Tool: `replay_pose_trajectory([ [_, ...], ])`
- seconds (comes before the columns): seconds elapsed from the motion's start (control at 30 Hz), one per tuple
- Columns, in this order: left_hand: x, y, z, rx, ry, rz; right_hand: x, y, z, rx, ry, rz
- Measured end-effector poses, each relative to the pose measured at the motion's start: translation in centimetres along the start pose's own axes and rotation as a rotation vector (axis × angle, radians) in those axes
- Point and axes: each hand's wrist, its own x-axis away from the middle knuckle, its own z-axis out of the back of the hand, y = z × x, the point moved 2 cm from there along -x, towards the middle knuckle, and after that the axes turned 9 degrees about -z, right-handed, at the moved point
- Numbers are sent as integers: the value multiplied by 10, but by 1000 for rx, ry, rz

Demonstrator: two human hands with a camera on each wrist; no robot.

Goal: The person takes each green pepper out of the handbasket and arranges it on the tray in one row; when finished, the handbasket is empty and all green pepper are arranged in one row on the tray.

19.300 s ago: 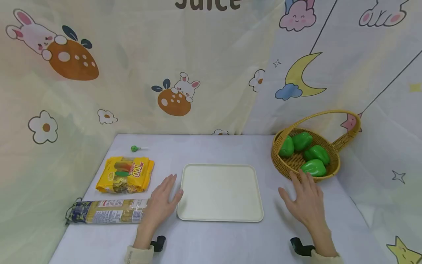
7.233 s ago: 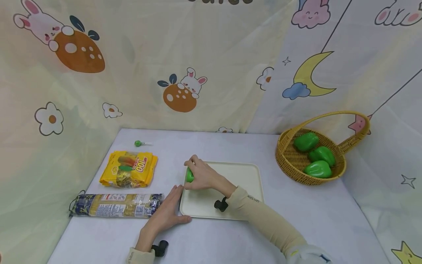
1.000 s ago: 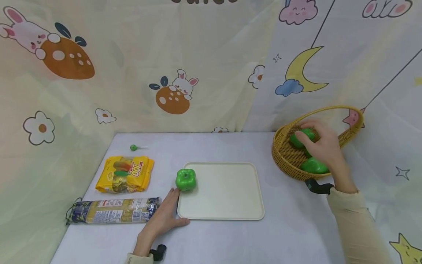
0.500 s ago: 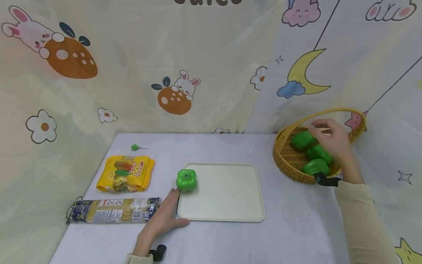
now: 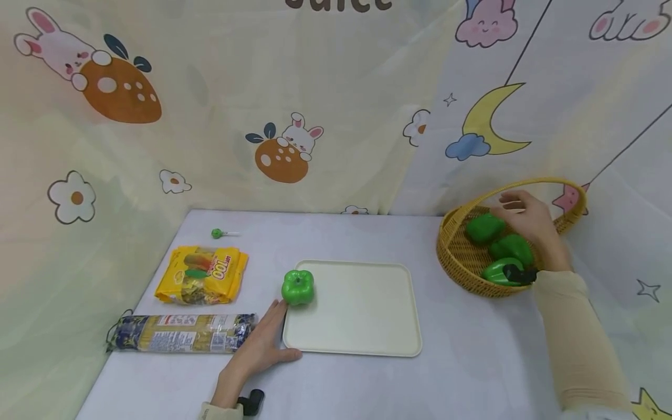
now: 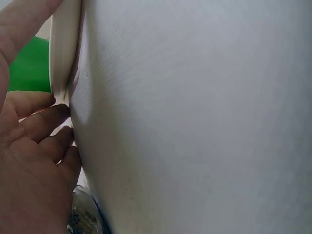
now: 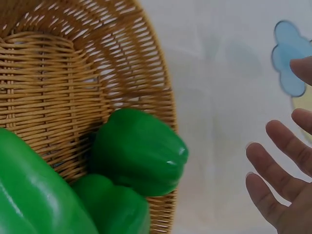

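My left hand [image 5: 262,343] and right hand [image 5: 529,220] are bare, my left cuff [image 5: 223,412] and right sleeve [image 5: 577,338] beige, the latter lightly creased and whitish toward the upper arm, with a round-ended black unit [image 5: 254,402] fitted at my left wrist and a matching black unit [image 5: 517,273] at my right.

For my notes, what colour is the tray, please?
The tray is plain off-white; the head view shows it best.

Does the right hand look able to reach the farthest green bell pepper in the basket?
Probably yes: the right hand hovers nearby, empty, and nothing covers that bell pepper in its wrist view.
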Motion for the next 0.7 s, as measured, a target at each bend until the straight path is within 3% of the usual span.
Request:
replay_pose_trajectory([
  [0.2, -1, -1, 0, 4, -3, 1, -24, 11, -8, -3, -28, -34],
  [0.7, -1, -3, -1, 2, -5, 10, -51, 25, -26, 24, -112, -37],
])
